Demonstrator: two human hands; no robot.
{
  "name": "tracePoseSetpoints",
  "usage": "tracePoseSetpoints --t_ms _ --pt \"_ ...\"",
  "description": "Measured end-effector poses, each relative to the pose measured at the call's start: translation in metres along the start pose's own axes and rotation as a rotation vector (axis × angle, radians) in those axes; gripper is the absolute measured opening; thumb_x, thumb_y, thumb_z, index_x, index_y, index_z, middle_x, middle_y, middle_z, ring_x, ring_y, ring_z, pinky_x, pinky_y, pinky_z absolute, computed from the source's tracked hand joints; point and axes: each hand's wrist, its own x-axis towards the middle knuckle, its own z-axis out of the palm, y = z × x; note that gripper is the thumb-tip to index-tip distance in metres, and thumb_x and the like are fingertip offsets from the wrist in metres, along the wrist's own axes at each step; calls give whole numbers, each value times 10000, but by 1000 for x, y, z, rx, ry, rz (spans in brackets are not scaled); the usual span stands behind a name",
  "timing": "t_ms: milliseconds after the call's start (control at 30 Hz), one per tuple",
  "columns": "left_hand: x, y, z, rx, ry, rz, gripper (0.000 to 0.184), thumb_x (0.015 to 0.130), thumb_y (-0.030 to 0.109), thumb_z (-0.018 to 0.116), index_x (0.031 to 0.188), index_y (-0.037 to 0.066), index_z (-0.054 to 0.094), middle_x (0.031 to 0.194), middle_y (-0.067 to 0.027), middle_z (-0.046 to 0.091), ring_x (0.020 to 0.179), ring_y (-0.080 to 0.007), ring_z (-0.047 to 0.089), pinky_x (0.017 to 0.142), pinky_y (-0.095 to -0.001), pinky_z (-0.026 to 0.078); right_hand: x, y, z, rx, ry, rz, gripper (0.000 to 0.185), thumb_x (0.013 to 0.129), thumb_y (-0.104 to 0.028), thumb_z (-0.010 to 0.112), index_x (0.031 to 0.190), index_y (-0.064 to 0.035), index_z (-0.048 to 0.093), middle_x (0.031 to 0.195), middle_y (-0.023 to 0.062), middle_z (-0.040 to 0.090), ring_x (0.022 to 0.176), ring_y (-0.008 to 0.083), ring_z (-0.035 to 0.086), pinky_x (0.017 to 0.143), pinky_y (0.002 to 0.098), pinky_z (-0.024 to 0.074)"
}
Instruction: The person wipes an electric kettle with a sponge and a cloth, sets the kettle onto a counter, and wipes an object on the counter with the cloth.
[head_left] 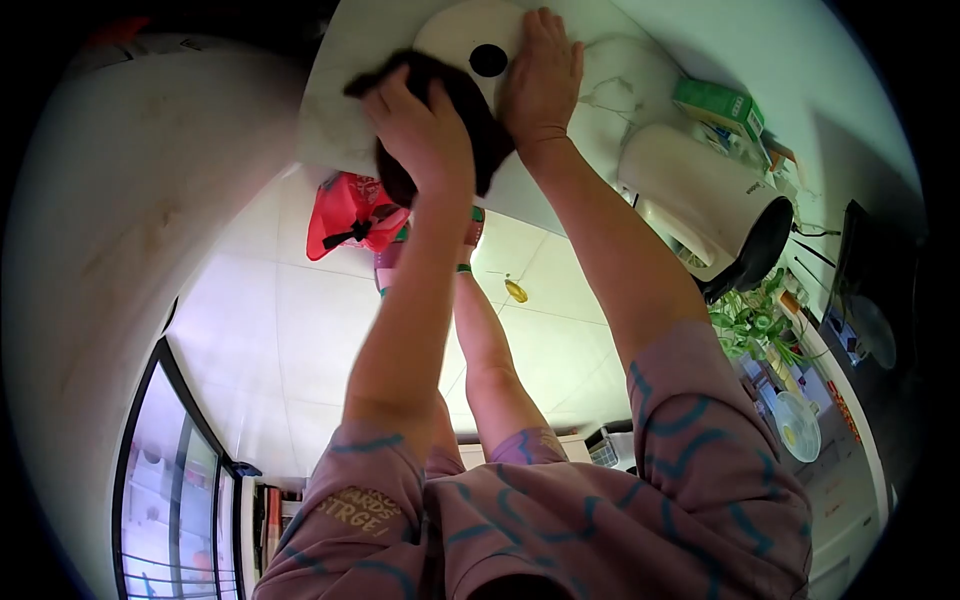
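Note:
My left hand (425,130) lies over a dark brown or black cloth (488,140), its fingers bent and pressed onto the fabric. The cloth is bunched on a pale counter (335,120) and overlaps the lower left edge of a round white object (450,35). A black circle (488,60) marks that object's middle; what the object is I cannot tell. Flat along its right side rests my right hand (543,85), fingers stretched out, with nothing visible in it.
Right of my right arm stands a white appliance (690,195) with a black end, near a green box (718,105). A tied red plastic bag (340,215) is below the counter edge by my feet. A yellow object (516,290) lies on the floor; a leafy plant (752,320) is at right.

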Motion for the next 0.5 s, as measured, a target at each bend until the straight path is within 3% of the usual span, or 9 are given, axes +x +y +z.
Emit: tracePoseSetpoints --t_ms 33,67,100,133,200,267,400,467,500 --pt "20 -6 12 2 38 91 321 813 87 714 1103 10 601 1039 -211 561 1001 -417 543 885 -493 454 -1 2 2 -24 0 -12 480 959 -106 420 1428 -3 422 1459 208 459 1375 379 399 1167 520 242" --pt "46 -2 12 -10 -86 112 306 893 182 658 1148 18 618 1095 -204 620 1070 -400 544 942 -469 436 -2 3 1 -32 -2 -10 480 959 -106 420 1428 -3 422 1459 208 459 1375 379 399 1167 520 242" --pt "73 -2 20 -23 -188 255 298 890 207 662 1127 30 627 1064 -201 636 1026 -402 570 913 -474 450 -1 1 0 -15 3 -12 483 955 -100 425 1427 -2 422 1461 207 457 1376 378 399 1165 521 245" --pt "92 8 28 -88 -278 304 204 886 143 639 1059 39 674 1036 -161 642 1036 -366 576 919 -447 458 0 0 -1 6 10 -15 485 950 -95 431 1426 -1 422 1463 207 456 1377 378 399 1163 521 247" --pt "125 27 39 -90 -456 361 216 839 139 679 1033 43 688 1056 -163 648 1052 -368 575 940 -438 456 2 0 -1 11 17 -14 497 942 -91 441 1431 -7 418 1467 197 455 1378 368 401 1163 516 247" --pt "136 38 46 -46 -783 524 212 845 132 675 1039 49 697 1033 -161 655 1057 -368 573 946 -447 452 3 0 -1 30 -5 29 501 936 -92 446 1430 -15 421 1469 184 457 1380 357 401 1165 515 243" --pt "108 24 31 28 -682 464 461 806 184 738 1245 84 636 1258 -177 601 1160 -391 550 1008 -424 443 0 2 -2 6 16 -23 496 934 -81 437 1425 -15 428 1469 180 458 1386 352 397 1169 509 238" --pt "82 8 20 171 -225 487 300 907 244 652 1095 11 625 1019 -211 642 998 -401 590 888 -477 467 -1 2 -2 23 12 -14 499 933 -85 438 1426 -9 426 1470 184 455 1388 354 394 1170 509 239" --pt "67 3 16 246 -155 365 291 881 223 685 1064 9 613 1004 -202 618 972 -398 590 856 -471 482 0 1 -1 42 13 -10 501 932 -88 438 1426 -4 424 1471 188 452 1390 355 391 1171 509 239"
